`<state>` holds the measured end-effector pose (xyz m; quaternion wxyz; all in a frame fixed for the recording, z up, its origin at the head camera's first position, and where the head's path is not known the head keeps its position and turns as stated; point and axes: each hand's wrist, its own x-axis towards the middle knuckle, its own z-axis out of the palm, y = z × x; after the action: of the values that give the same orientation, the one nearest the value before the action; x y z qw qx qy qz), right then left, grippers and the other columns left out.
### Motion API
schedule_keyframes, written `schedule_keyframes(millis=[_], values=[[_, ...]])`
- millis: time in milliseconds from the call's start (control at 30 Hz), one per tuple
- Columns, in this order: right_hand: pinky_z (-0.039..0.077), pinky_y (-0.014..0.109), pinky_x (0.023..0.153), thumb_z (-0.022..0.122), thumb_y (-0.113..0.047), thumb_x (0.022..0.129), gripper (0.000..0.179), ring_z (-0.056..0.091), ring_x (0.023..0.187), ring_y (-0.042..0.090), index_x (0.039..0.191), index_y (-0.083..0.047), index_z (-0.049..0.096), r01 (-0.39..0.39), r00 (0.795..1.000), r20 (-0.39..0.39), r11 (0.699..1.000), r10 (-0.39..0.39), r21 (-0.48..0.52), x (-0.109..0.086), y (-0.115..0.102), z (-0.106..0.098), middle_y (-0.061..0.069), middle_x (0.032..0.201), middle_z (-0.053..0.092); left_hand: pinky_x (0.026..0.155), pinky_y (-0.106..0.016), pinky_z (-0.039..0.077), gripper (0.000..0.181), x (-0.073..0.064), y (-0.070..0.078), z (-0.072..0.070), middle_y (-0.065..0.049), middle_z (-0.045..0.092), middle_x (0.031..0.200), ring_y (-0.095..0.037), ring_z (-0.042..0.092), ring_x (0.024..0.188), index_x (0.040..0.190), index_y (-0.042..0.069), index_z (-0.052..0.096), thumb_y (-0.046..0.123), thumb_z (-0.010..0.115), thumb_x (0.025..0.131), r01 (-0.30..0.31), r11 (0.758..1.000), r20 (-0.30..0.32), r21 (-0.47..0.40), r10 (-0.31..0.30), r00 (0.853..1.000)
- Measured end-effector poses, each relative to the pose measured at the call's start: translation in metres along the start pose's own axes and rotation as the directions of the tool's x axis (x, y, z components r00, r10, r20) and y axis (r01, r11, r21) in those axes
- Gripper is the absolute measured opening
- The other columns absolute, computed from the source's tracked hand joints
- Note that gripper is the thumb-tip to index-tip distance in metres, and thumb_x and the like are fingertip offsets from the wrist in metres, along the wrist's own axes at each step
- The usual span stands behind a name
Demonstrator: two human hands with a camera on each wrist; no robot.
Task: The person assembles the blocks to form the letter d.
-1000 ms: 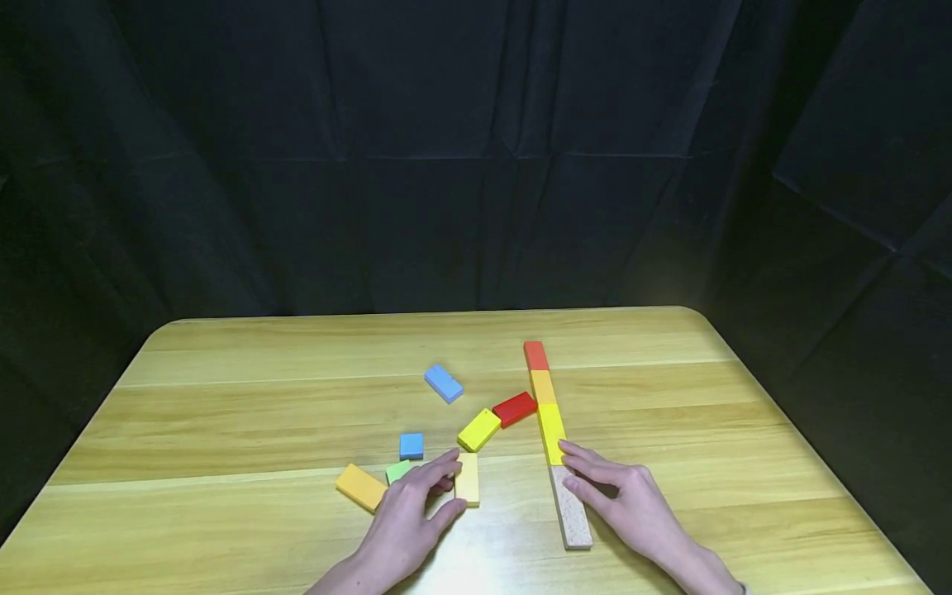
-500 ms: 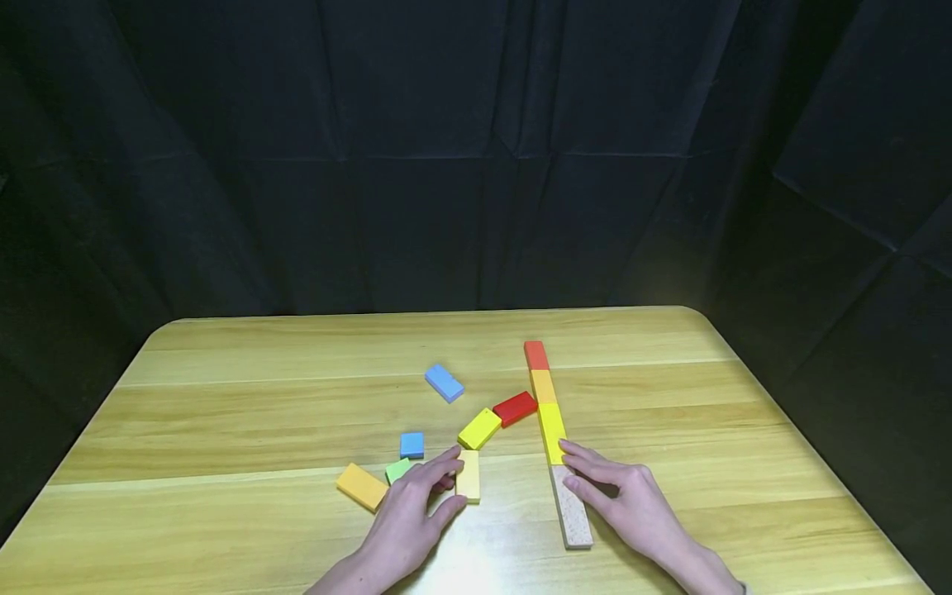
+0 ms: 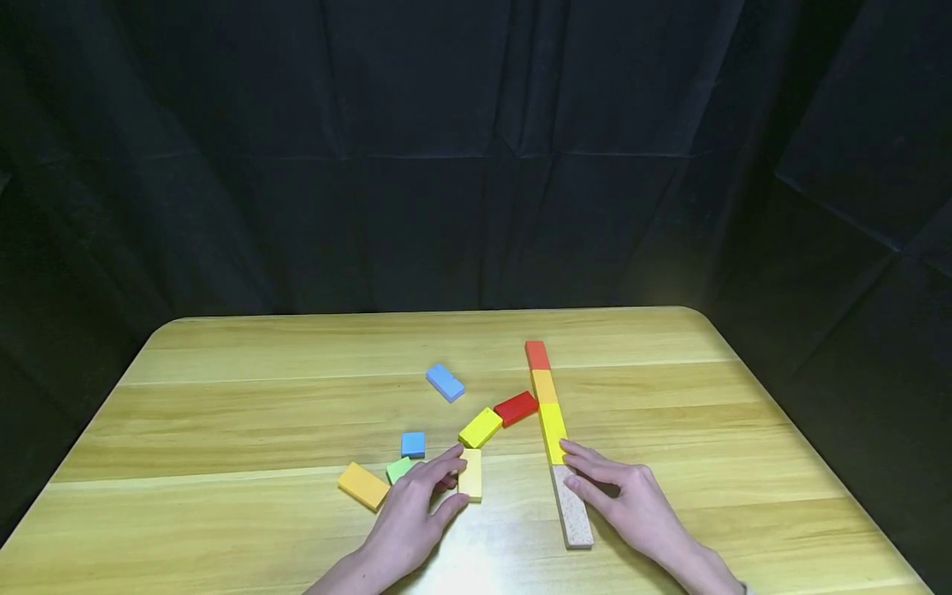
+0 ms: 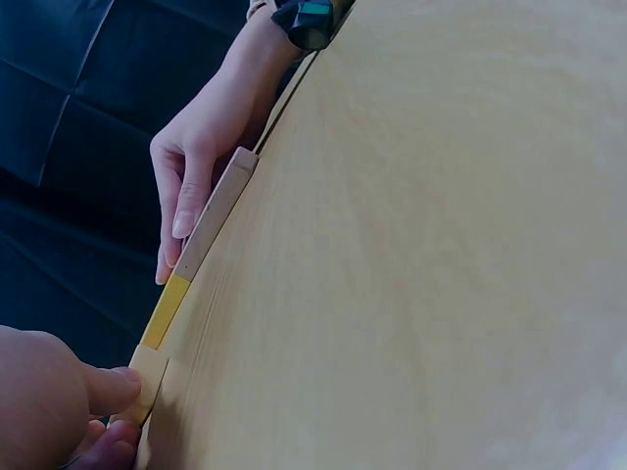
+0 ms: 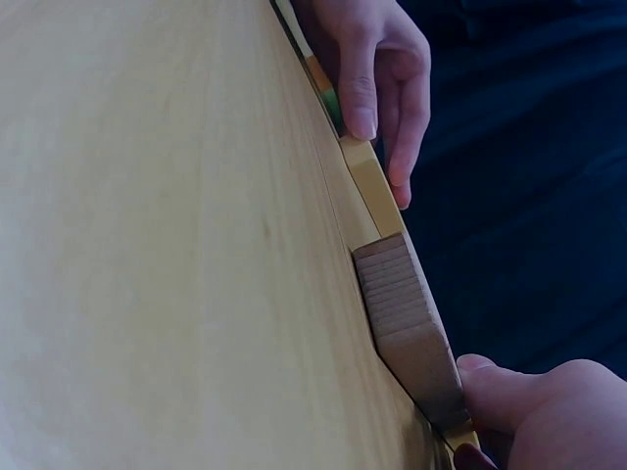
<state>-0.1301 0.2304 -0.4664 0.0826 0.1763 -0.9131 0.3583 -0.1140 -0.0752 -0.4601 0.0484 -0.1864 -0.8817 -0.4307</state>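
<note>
Pinching a cream block (image 3: 471,476) with the left hand (image 3: 409,516), thumb at the near end and fingertips at the far end. Held flat on the wooden table (image 3: 223,413), in the space between the two hands, just left of the middle of that gap.

Touching the right side of a long row of blocks (image 3: 550,419) with the right hand (image 3: 638,506), fingers loose and a bit bent. Fingertips by the yellow strip (image 3: 554,442), thumb by the speckled block (image 3: 575,522).

In the row, from far to near, end to end: a red-orange block (image 3: 538,355), an orange block (image 3: 544,386), then the yellow strip, then the speckled block. Hard to tell if one yellow piece or two.

Leaning off the row to the left, lying slanted: a dark red block (image 3: 516,408), then a yellow block (image 3: 480,427) touching it. Just past the cream block's far end, that yellow one; hard to tell if touching.

Well apart, farther up: a far blue block (image 3: 445,383). Nearer: a near blue block (image 3: 412,444), just beyond a green block (image 3: 397,469) partly hidden by the left hand. Left of that hand, just beside it: a loose orange block (image 3: 363,485). Behind everything: a black cloth (image 3: 446,165).
</note>
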Motion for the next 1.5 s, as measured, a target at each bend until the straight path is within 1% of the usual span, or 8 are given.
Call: schedule_keyframes(millis=[367,533,767,967,1033,1133,1300,1500], values=[[0.034,0.002,0.100,0.072,-0.033,0.092,0.035,0.059,0.124,0.017,0.121,-0.013,0.073,0.003,1.000,-0.006,1.000,-0.003,0.004,0.000,0.000,0.001,-0.011,0.134,0.063,0.090,-0.030,0.054,0.036,-0.001,0.000,0.000,-0.005,0.058,0.143,-0.010,0.063,0.101,0.125,0.006,0.066,0.015,0.072,0.091,-0.011,1.000,-0.003,0.013,0.011,1.000],[0.033,0.002,0.100,0.072,-0.030,0.092,0.034,0.059,0.124,0.018,0.121,-0.012,0.073,0.015,1.000,-0.009,1.000,-0.015,0.000,0.000,0.000,0.000,-0.009,0.135,0.063,0.089,-0.030,0.054,0.037,-0.001,-0.002,0.001,-0.005,0.060,0.141,-0.010,0.064,0.098,0.125,0.005,0.066,0.012,0.073,0.090,-0.032,0.999,-0.026,0.007,0.032,0.999],[0.033,0.002,0.100,0.073,-0.026,0.092,0.032,0.059,0.123,0.019,0.120,-0.011,0.073,0.033,0.999,-0.021,0.999,-0.033,-0.009,0.000,0.000,0.000,-0.008,0.134,0.063,0.087,-0.025,0.057,0.039,0.001,-0.001,0.001,-0.009,0.061,0.139,-0.009,0.066,0.094,0.125,0.003,0.065,0.007,0.075,0.087,-0.034,0.997,-0.043,-0.066,0.031,0.999],[0.033,0.002,0.100,0.073,-0.029,0.092,0.033,0.059,0.124,0.019,0.120,-0.012,0.073,0.021,1.000,-0.020,1.000,-0.021,-0.006,0.000,0.000,0.000,-0.011,0.134,0.063,0.085,-0.033,0.059,0.037,0.005,0.002,-0.004,-0.006,0.073,0.110,-0.014,0.070,0.092,0.122,0.006,0.068,0.007,0.077,0.086,-0.073,0.996,-0.145,-0.059,0.064,0.987],[0.033,0.002,0.100,0.073,-0.029,0.092,0.034,0.059,0.124,0.019,0.120,-0.012,0.073,0.020,1.000,-0.018,1.000,-0.020,-0.005,0.000,0.000,0.000,-0.011,0.134,0.063,0.085,-0.035,0.059,0.036,0.009,0.002,-0.007,-0.005,0.074,0.103,-0.016,0.070,0.092,0.120,0.007,0.069,0.007,0.078,0.085,-0.074,0.996,-0.174,-0.050,0.064,0.983],[0.033,0.002,0.100,0.073,-0.029,0.092,0.034,0.059,0.123,0.019,0.120,-0.012,0.073,0.022,1.000,-0.019,1.000,-0.022,-0.010,0.000,0.000,0.000,-0.011,0.134,0.064,0.084,-0.037,0.059,0.035,0.018,0.001,-0.012,-0.008,0.073,0.104,-0.019,0.070,0.093,0.119,0.006,0.070,0.008,0.078,0.085,-0.067,0.997,-0.211,-0.036,0.058,0.976],[0.034,0.001,0.099,0.073,-0.029,0.092,0.033,0.060,0.123,0.018,0.120,-0.012,0.074,0.020,1.000,-0.016,1.000,-0.020,-0.004,0.000,0.001,0.000,-0.010,0.133,0.064,0.085,-0.044,0.058,0.035,0.036,0.002,-0.020,-0.013,0.073,0.108,-0.028,0.070,0.098,0.119,0.005,0.070,0.011,0.078,0.086,-0.020,0.998,-0.261,-0.057,0.004,0.965],[0.034,0.002,0.099,0.073,-0.030,0.092,0.034,0.059,0.124,0.018,0.121,-0.012,0.073,0.015,1.000,-0.010,1.000,-0.015,0.003,0.000,0.000,0.000,-0.010,0.134,0.064,0.089,-0.051,0.056,0.041,0.063,0.001,-0.030,-0.021,0.069,0.120,-0.037,0.066,0.108,0.124,0.002,0.067,0.015,0.076,0.087,0.047,0.999,-0.254,-0.013,-0.049,0.966]])
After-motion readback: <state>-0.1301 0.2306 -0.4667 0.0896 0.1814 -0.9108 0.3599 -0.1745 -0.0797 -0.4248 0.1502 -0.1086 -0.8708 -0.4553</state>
